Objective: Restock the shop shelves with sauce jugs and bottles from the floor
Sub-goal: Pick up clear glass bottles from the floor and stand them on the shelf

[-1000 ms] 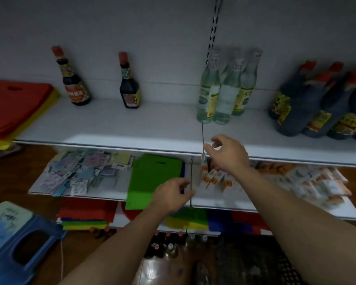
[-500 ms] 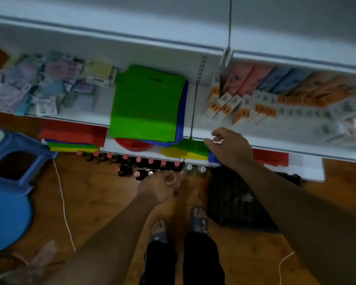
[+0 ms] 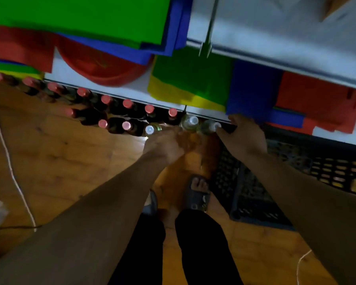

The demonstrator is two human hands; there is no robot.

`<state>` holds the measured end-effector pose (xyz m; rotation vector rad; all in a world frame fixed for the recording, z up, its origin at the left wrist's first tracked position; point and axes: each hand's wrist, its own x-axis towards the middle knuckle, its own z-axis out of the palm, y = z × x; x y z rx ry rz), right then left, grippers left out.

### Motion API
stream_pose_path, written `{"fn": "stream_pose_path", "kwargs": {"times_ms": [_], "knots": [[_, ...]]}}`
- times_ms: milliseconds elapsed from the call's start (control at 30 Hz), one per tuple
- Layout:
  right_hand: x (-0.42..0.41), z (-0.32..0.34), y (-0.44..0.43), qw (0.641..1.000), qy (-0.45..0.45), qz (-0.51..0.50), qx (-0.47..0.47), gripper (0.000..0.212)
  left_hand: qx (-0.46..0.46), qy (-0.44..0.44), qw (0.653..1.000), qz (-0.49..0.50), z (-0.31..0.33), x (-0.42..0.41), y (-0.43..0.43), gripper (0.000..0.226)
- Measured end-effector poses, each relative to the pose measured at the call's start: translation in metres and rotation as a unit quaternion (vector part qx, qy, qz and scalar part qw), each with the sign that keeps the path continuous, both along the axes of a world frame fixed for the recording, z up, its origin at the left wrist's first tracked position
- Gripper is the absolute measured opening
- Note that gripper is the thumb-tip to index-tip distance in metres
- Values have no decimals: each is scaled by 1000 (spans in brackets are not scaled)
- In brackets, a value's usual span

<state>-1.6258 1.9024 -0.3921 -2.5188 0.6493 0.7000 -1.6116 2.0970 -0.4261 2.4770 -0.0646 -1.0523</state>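
Note:
Dark sauce bottles with red caps (image 3: pixel 127 103) stand in two rows on the wooden floor against the foot of the shelf unit. To their right are three clear bottles with white caps (image 3: pixel 190 121). My left hand (image 3: pixel 164 144) reaches down between the clear bottles, its blurred fingers apart and holding nothing. My right hand (image 3: pixel 244 134) is spread just right of the rightmost clear bottle (image 3: pixel 211 126), with the thumb next to its cap. My upper shelves with the restocked bottles are out of view.
The bottom shelf (image 3: pixel 169 99) holds stacked green, blue, yellow and red bags and a red bowl (image 3: pixel 99 66). A black plastic crate (image 3: pixel 275 182) lies on the floor at the right. My sandalled feet (image 3: pixel 197 194) stand below the hands. A white cord (image 3: pixel 10 167) runs along the left floor.
My view has tipped from the upper shelves down to the floor. Both hands dropped from shelf height to the bottles at the shelf's foot.

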Motion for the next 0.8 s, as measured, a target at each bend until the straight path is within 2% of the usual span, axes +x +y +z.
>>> {"fn": "stream_pose_path", "kwargs": {"times_ms": [67, 200, 500, 700, 800], "knots": [[-1, -32, -4, 1000, 3, -6, -2, 53, 14, -7, 1000, 7, -29, 4, -10, 52], [-3, -79, -5, 1000, -3, 6, 6, 46, -21, -14, 999, 46, -71, 11, -28, 68], [-6, -127, -8, 997, -65, -6, 30, 21, -58, -69, 993, 76, -109, 28, -45, 31], [-12, -129, -13, 997, -74, 12, 30, 18, -103, -60, 987, 111, -113, 22, -40, 26], [-20, -115, -13, 996, -80, 18, 27, 17, -138, -64, 981, 124, -103, 9, -34, 32]]}}
